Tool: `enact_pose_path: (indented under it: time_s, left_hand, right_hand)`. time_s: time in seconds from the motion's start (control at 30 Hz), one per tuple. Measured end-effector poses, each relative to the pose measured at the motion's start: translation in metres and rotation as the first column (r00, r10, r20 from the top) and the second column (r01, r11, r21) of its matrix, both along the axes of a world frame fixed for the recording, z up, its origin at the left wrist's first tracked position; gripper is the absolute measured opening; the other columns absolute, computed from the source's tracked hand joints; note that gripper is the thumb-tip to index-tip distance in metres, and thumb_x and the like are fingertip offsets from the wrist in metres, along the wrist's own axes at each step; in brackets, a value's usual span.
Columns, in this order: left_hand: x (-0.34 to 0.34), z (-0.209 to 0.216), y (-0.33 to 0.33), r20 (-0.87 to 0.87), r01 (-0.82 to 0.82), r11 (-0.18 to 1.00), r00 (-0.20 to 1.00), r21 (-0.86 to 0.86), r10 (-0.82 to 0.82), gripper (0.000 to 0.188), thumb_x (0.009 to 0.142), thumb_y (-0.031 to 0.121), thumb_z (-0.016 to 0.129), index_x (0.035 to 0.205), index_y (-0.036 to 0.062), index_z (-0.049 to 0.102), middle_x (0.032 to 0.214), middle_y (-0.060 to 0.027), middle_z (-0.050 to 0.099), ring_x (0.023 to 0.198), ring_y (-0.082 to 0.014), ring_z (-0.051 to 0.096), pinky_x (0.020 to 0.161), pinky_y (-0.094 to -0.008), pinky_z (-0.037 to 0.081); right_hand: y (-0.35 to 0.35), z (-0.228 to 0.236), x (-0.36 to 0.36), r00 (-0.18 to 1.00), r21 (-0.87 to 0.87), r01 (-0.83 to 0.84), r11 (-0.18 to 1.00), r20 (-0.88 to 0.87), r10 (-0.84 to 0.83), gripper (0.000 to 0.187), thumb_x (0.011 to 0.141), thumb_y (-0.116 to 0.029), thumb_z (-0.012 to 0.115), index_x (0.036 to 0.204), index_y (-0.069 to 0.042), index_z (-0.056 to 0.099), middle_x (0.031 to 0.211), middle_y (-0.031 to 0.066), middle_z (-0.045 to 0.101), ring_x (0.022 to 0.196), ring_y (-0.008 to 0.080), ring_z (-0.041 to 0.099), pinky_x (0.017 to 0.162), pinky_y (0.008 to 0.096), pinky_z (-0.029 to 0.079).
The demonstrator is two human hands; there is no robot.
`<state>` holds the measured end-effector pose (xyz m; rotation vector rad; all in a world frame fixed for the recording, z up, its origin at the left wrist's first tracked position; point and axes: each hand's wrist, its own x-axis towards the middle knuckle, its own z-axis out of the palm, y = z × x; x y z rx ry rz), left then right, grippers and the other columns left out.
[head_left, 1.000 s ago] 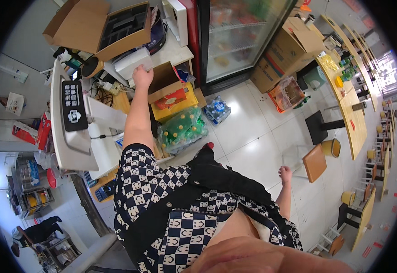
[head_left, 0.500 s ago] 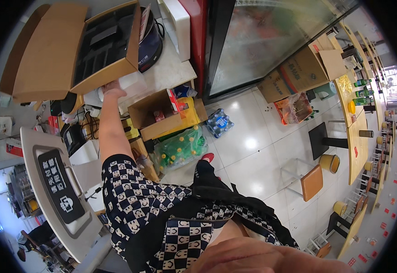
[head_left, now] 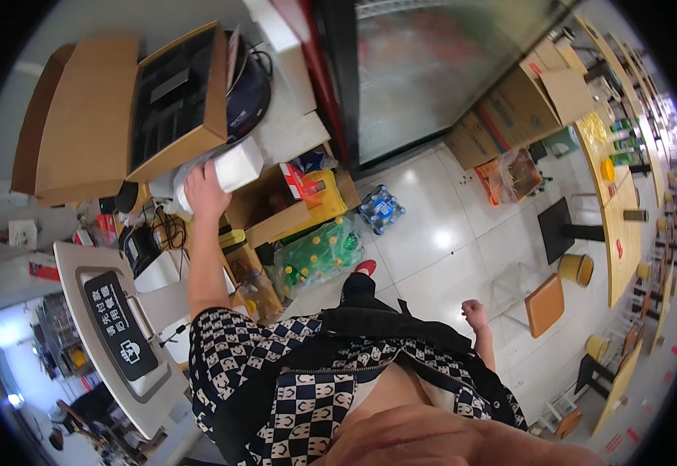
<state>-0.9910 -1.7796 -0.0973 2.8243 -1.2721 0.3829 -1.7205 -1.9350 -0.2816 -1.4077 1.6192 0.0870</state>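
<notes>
My left hand (head_left: 207, 189) is closed around a white, block-shaped pack (head_left: 239, 164), which looks like paper napkins in clear plastic. It holds the pack beside a large open cardboard box (head_left: 175, 155) with dark contents, over the edge of the counter. Below the pack stands another open carton (head_left: 264, 221). Low at my right side, over the tiled floor, my right hand (head_left: 474, 313) hangs with its fingers curled in and nothing visible in them.
A dark blue round cooker (head_left: 247, 109) stands behind the big box. Wrapped green bottles (head_left: 319, 252) and a shrink-wrapped bottle pack (head_left: 381, 208) sit on the floor ahead. A glass-door fridge (head_left: 424, 85) rises beyond. At left is a tilted screen (head_left: 117, 342); a stool (head_left: 546, 304) stands right.
My left hand has drawn back from beside the large box, bringing the white pack into plain view. My right hand has come into view at the right.
</notes>
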Motion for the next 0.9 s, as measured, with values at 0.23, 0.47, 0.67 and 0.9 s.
enact_pose_path:
  time_s: [0.23, 0.47, 0.67, 0.9]
  left_hand:
    - [-0.116, 0.006, -0.003, 0.090, 0.126, 0.984, 0.989, -0.126, -0.115, 0.059, 0.056, 0.013, 0.070, 0.111, 0.0067, 0.050, 0.101, -0.0142, 0.049, 0.096, -0.0329, 0.047, 0.089, -0.0428, 0.036]
    - [-0.290, 0.060, -0.067, 0.140, 0.452, 0.829, 0.892, -0.328, -0.431, 0.057, 0.056, 0.014, 0.069, 0.109, 0.0063, 0.051, 0.098, -0.0141, 0.049, 0.093, -0.0339, 0.048, 0.086, -0.0442, 0.037]
    - [-0.472, 0.073, -0.054, 0.002, 0.744, 0.604, 0.631, -0.287, -0.776, 0.060, 0.053, 0.014, 0.070, 0.110, 0.0058, 0.051, 0.097, -0.0154, 0.050, 0.091, -0.0352, 0.048, 0.084, -0.0456, 0.037]
    - [-0.752, 0.120, 0.063, -0.289, 0.931, 0.044, -0.067, -0.363, -0.955, 0.063, 0.053, 0.017, 0.072, 0.111, 0.0057, 0.049, 0.096, -0.0151, 0.050, 0.090, -0.0351, 0.048, 0.081, -0.0441, 0.038]
  right_hand:
    - [0.043, -0.022, -0.069, 0.999, 0.001, 0.038, 0.999, 0.032, -0.038, 0.023, 0.077, -0.018, 0.060, 0.085, 0.003, 0.063, 0.069, 0.0116, 0.064, 0.060, 0.0177, 0.062, 0.058, 0.0308, 0.050]
    - [0.174, -0.094, -0.186, 0.963, -0.003, 0.268, 0.963, -0.011, -0.268, 0.024, 0.076, -0.021, 0.062, 0.085, 0.001, 0.066, 0.077, 0.0141, 0.067, 0.071, 0.0227, 0.064, 0.064, 0.0345, 0.051]
    - [0.229, -0.008, -0.208, 0.997, -0.061, 0.007, 0.998, -0.081, -0.012, 0.029, 0.072, -0.030, 0.054, 0.077, -0.004, 0.067, 0.077, 0.0190, 0.064, 0.074, 0.0333, 0.063, 0.070, 0.0421, 0.050]
    - [0.430, 0.134, -0.361, 0.930, -0.146, 0.229, 0.962, -0.261, -0.260, 0.025, 0.076, -0.028, 0.055, 0.087, -0.007, 0.064, 0.081, 0.0144, 0.064, 0.079, 0.0326, 0.061, 0.070, 0.0434, 0.049]
